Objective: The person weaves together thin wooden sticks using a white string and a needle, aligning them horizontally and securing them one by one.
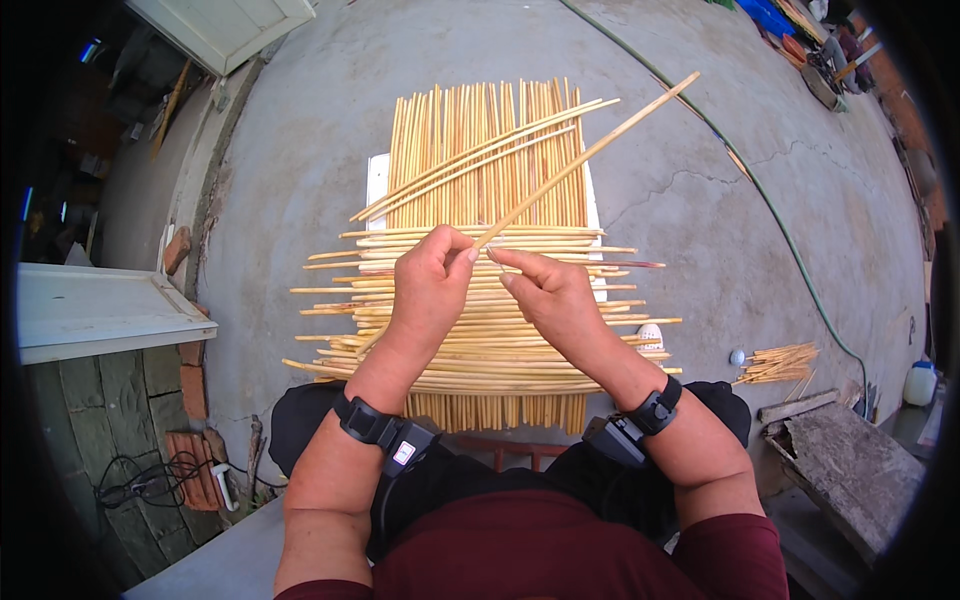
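Note:
My left hand (436, 283) grips a long straw-coloured stalk (590, 152) near its lower end; the stalk slants up to the far right. Close beside it, my right hand (552, 297) is closed in a pinch on something thin and wire-like, too small to name, close to the stalk. Beneath both hands lies a loose layer of crosswise stalks (470, 382). These rest over a row of lengthwise stalks (460, 160) set side by side on a white board (377, 178). A few loose stalks (480, 160) lie slanting across the far part of that row.
A green hose (770, 205) curves over the concrete floor on the right. A bundle of short stalks (780, 362), a small pale ball (737, 357) and a white jug with a blue cap (919, 383) are at right. Black cable (150, 480) and bricks (192, 482) lie left.

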Available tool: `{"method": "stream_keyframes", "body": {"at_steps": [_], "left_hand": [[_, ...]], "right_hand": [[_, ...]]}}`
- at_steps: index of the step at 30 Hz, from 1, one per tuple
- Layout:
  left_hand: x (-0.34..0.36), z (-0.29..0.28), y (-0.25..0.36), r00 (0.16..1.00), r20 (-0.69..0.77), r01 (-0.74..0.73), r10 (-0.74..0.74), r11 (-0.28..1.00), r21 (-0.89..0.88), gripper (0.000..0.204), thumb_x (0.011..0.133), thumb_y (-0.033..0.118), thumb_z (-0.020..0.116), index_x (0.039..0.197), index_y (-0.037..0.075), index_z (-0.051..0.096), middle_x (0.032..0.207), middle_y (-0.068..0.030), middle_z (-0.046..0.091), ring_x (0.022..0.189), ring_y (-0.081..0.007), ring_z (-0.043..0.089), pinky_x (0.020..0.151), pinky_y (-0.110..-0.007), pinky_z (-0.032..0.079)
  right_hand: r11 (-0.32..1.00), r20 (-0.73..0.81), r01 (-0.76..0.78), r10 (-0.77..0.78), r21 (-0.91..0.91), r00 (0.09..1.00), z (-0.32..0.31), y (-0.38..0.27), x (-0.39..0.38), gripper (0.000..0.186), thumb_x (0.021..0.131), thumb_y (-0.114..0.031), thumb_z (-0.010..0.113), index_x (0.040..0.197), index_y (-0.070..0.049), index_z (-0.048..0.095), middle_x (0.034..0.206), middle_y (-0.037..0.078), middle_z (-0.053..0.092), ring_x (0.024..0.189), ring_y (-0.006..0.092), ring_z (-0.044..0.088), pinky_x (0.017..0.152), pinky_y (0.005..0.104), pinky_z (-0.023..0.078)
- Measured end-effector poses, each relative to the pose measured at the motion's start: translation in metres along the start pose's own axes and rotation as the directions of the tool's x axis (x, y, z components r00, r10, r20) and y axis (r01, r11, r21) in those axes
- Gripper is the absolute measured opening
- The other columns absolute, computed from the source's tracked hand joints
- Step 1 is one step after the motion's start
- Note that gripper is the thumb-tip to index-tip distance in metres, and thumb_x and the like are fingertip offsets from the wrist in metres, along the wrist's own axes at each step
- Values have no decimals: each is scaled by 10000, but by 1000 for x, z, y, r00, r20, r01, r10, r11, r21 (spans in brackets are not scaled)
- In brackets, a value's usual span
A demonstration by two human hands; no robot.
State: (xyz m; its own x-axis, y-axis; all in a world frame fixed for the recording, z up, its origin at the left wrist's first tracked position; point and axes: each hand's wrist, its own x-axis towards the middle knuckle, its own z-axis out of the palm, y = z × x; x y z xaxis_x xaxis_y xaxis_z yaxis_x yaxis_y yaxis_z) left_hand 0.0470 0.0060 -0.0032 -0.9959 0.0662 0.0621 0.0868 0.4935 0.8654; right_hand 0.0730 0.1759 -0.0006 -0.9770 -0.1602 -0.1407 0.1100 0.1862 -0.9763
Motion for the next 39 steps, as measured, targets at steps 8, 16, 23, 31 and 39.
{"method": "stream_keyframes", "body": {"at_steps": [8,16,23,31,39], "left_hand": [[1,2,9,998,-26,-56,58,997,59,36,879,23,623,870,7,592,702,-19,595,639,-61,524,595,-229,448],[-5,7,17,986,-58,-156,158,987,36,56,834,4,624,851,10,570,767,-129,590,660,-272,593,598,-350,465],[-2,-5,3,964,-56,-240,260,941,238,69,811,-1,634,847,11,577,818,-125,595,732,-280,608,620,-377,486],[1,4,10,820,-20,-513,571,751,417,181,729,-50,689,879,26,623,905,-87,608,813,-260,610,659,-348,504],[1,7,7,816,24,-542,578,750,379,166,729,-56,682,860,24,620,807,-84,594,735,-261,590,611,-348,488]], "right_hand": [[948,-12,-160,170,276,985,6,1,6,247,910,-85,600,1138,-24,674,682,9,614,568,37,489,524,215,421],[886,-58,-111,152,451,987,11,-4,21,134,919,-94,597,832,5,623,622,-13,557,534,35,495,464,196,371],[737,-32,214,-303,-641,952,-24,-20,31,170,869,-159,641,743,-45,630,649,55,602,517,222,548,493,347,443],[597,63,403,-508,-694,859,-19,-9,40,67,775,-148,679,738,-92,684,747,42,638,793,247,590,736,387,386],[743,-46,396,-496,-540,867,-8,-8,39,90,785,-97,647,707,-80,605,669,75,592,716,285,577,698,383,385]]}}
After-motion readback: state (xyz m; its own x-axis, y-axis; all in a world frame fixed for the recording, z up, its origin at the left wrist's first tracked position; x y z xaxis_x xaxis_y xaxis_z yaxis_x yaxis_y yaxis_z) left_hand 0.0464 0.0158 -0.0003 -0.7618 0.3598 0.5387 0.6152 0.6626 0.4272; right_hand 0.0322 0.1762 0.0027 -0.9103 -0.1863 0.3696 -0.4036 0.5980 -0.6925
